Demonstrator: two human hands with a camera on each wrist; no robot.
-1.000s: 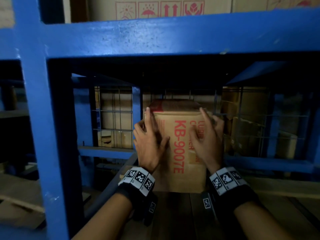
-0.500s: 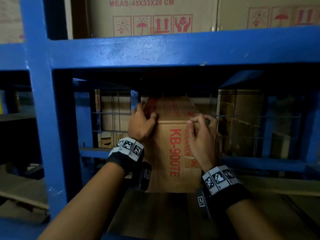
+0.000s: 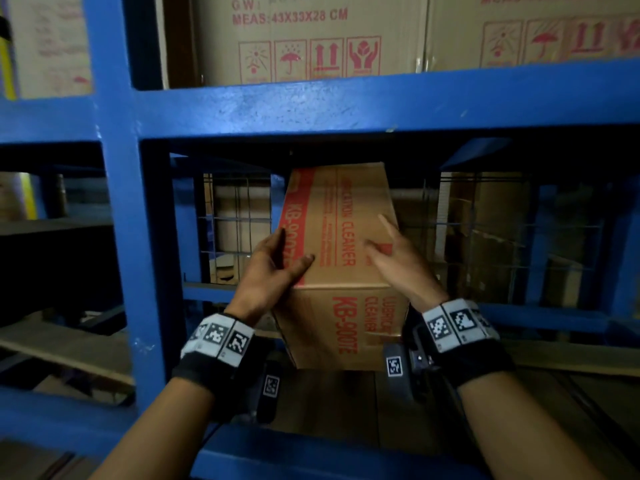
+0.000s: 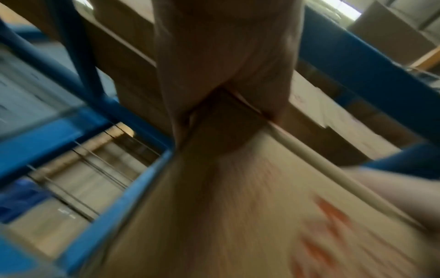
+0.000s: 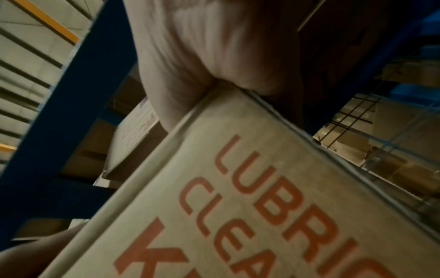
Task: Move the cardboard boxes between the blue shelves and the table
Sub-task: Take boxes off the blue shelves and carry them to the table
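Head view shows the left hand (image 3: 273,268) and right hand (image 3: 398,261) clamping the tall brown cardboard box with red lettering (image 3: 341,258), fingers spread along its upper side edges. It stands tilted near the blue metal shelf's (image 3: 346,102) front edge. Best to draw it out level, low under the beam.

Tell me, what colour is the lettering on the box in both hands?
Red on the cardboard box, clearest in the right wrist view.
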